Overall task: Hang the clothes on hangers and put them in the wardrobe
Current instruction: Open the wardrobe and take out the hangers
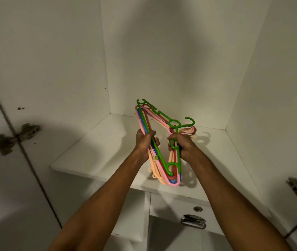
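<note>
Hangers, a light, stiff, slick plastic bunch, hang above the shelf's front edge, fingers of your left hand and right hand clamped on the bars; I'd separate one by its neck, since the hooks probably snag.

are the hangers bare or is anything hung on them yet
Bare: the bundle of hangers, gripped by the left hand and right hand, shows only coloured plastic frames, no cloth.

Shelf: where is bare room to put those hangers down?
The shelf is bare at left, from side wall to left hand, and right of the right hand. Crowded mid-front, where both grip the hangers.
</note>
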